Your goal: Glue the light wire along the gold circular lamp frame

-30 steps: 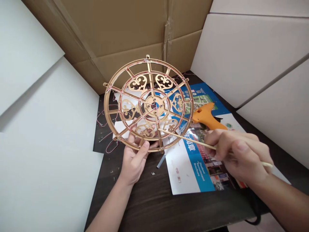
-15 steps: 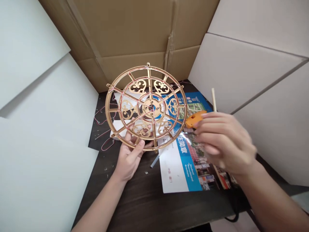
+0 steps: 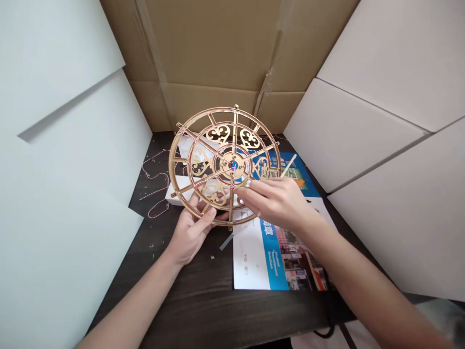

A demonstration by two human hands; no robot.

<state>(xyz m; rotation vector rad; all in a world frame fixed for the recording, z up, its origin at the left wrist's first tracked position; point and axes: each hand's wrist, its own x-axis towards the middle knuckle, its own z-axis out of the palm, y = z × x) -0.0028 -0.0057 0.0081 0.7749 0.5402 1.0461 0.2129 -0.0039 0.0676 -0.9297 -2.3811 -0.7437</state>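
Note:
A round gold openwork frame [image 3: 235, 114], with spokes, scroll ornaments and thin red and white wires along its rings, is tilted up toward me. My left hand [image 3: 192, 228] grips its lower left rim, thumb in front and fingers behind. My right hand [image 3: 279, 198] is closed in a pinch at the frame, just right of and below its hub. A thin pale stick [image 3: 289, 165] slants up from behind that hand and appears held in it; its other end is hidden. Part of an orange object [image 3: 300, 183] shows behind the right hand.
A recruitment brochure [image 3: 250, 261] lies on the dark table [image 3: 196, 300]. Behind the frame are white pieces [image 3: 172, 194] and loose wires [image 3: 159, 207] at left. A translucent strip [image 3: 227, 241] lies near the brochure. White panels [image 3: 378, 121] and cardboard [image 3: 218, 48] enclose the table.
My right hand has moved left from beside the frame onto its lower right part, the pale stick moving along and tilting. My left hand keeps its hold on the rim.

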